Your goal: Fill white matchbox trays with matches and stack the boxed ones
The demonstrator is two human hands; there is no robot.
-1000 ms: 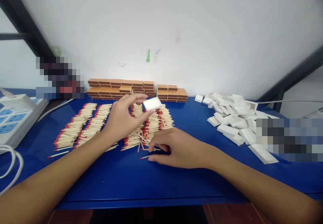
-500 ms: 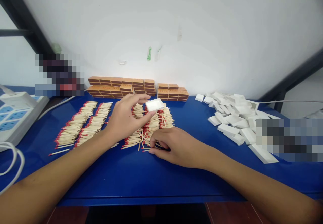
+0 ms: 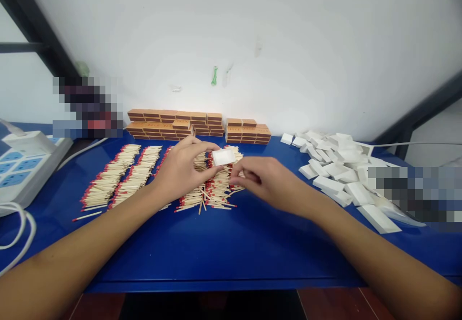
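Note:
My left hand (image 3: 182,170) is closed on a small white matchbox tray (image 3: 224,157), held between thumb and fingers just above the middle pile of red-tipped matches (image 3: 212,190). My right hand (image 3: 267,180) hovers right beside the tray, its fingers pinched together on what looks like a few matches, too small to make out well. More rows of matches (image 3: 119,175) lie to the left on the blue table (image 3: 224,248).
Brown matchbox sleeves (image 3: 197,126) are stacked along the wall. A heap of white trays (image 3: 335,166) lies at the right. A white power strip (image 3: 21,161) and a cable (image 3: 18,233) sit at the left edge.
My right hand has lifted from the table near the loose matches and moved up and right, close to the tray. My left hand has lowered the tray slightly.

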